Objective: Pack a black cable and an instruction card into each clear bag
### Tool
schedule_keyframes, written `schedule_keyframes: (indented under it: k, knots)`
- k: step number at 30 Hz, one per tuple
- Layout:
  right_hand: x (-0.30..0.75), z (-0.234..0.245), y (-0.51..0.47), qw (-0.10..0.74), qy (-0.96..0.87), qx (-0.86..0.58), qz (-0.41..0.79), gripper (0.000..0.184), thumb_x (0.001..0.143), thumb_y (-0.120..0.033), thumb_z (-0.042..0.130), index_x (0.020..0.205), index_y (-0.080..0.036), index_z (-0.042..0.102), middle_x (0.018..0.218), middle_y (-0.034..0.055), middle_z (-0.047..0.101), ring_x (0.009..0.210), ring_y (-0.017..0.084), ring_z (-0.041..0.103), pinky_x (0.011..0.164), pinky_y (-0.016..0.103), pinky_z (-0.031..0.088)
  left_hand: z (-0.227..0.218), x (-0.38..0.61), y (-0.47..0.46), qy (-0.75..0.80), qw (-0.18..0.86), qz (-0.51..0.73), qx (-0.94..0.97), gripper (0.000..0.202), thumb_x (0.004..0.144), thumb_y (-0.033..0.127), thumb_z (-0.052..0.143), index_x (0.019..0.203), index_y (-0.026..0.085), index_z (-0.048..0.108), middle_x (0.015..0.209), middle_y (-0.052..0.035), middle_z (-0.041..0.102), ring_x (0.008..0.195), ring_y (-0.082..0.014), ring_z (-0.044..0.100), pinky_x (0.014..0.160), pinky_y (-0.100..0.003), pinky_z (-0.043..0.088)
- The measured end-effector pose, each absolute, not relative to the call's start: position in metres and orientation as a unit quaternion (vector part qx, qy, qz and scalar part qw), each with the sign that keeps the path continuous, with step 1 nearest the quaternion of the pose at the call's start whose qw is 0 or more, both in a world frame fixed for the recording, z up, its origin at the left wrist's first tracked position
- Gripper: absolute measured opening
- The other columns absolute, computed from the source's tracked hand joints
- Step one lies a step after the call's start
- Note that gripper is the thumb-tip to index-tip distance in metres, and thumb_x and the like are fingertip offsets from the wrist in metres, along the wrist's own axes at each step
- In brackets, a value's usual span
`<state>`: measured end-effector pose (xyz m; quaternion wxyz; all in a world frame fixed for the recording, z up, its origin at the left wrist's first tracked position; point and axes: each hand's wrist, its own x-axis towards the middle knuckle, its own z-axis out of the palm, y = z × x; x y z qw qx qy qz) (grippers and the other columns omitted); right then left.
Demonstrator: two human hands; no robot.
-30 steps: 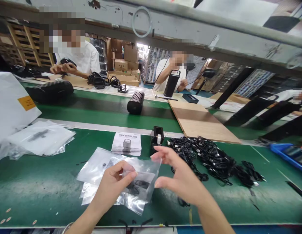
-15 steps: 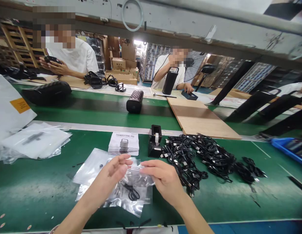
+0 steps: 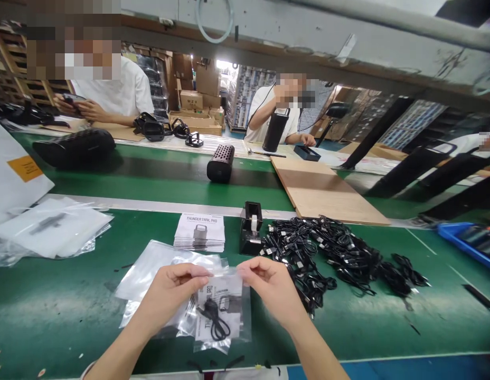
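My left hand [image 3: 171,290] and my right hand [image 3: 269,282] both pinch the top edge of a clear plastic bag [image 3: 222,311], holding it upright above the green table [image 3: 71,311]. Inside the bag I see a coiled black cable and a printed booklet. Under and left of the bag lies a heap of empty clear bags [image 3: 150,266]. A stack of booklets [image 3: 199,231] and a black tape dispenser [image 3: 251,229] stand just beyond my hands. A pile of black cables [image 3: 336,253] spreads to the right of my right hand.
A green conveyor belt [image 3: 158,182] carries a black perforated speaker [image 3: 220,162] and a larger dark one [image 3: 74,146]. A wooden board [image 3: 324,192] lies across it. Two people work opposite. White bags [image 3: 47,227] lie at left, a blue tray [image 3: 470,240] at right.
My hands came together on the bag's top edge and closed into pinches. The bag, loosely held and crumpled before, now hangs flat with the cable and booklet showing.
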<state>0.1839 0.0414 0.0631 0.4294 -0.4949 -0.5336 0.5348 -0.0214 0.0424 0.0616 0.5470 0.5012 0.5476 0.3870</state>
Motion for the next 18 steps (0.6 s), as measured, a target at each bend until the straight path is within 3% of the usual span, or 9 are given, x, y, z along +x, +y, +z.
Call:
schedule_keyframes:
  k: [6,9,11,15,18]
  knots:
    - [0.191,0.064,0.041,0.404,-0.572,-0.504,0.505,0.016,0.078,-0.021,0.056,0.09,-0.02,0.066,0.082,0.0026,0.068,0.075,0.016,0.061,0.069,0.027,0.048,0.056,-0.024,0.039,0.528,0.507,0.456,0.506,0.006,0.063,0.019,0.066,0.058,0.022,0.068,0.068,0.0007,0.068,0.071,-0.0155,0.062,0.063,-0.021,0.048]
    - [0.189,0.063,0.04,0.396,-0.595,-0.488,0.502,0.013,0.077,-0.018,0.055,0.084,-0.019,0.067,0.08,0.002,0.067,0.073,0.015,0.061,0.067,0.025,0.047,0.053,-0.019,0.037,0.537,0.505,0.456,0.498,0.012,0.064,0.02,0.064,0.074,0.025,0.069,0.078,0.0009,0.07,0.074,-0.016,0.062,0.066,-0.023,0.05]
    - [0.189,0.063,0.04,0.392,-0.601,-0.486,0.499,0.014,0.078,-0.017,0.053,0.079,-0.018,0.067,0.078,0.0025,0.068,0.071,0.014,0.061,0.065,0.025,0.047,0.051,-0.016,0.036,0.542,0.515,0.424,0.511,0.017,0.066,0.022,0.062,0.082,0.025,0.069,0.085,-0.0008,0.071,0.078,-0.0177,0.063,0.071,-0.026,0.05]
    - [0.191,0.063,0.04,0.396,-0.642,-0.465,0.464,0.023,0.076,-0.009,0.049,0.078,-0.02,0.07,0.081,0.0023,0.069,0.077,0.015,0.062,0.07,0.026,0.048,0.054,-0.015,0.036,0.508,0.568,0.413,0.498,0.012,0.069,0.027,0.059,0.071,0.021,0.068,0.09,-0.0047,0.07,0.09,-0.0223,0.061,0.08,-0.032,0.047]
    - [0.193,0.062,0.039,0.421,-0.662,-0.445,0.432,0.032,0.072,-0.002,0.046,0.075,-0.023,0.071,0.083,0.0008,0.07,0.081,0.015,0.063,0.075,0.028,0.049,0.061,-0.013,0.035,0.479,0.652,0.458,0.368,0.028,0.074,0.043,0.051,0.089,0.023,0.062,0.101,-0.0065,0.068,0.094,-0.0238,0.06,0.077,-0.035,0.047]
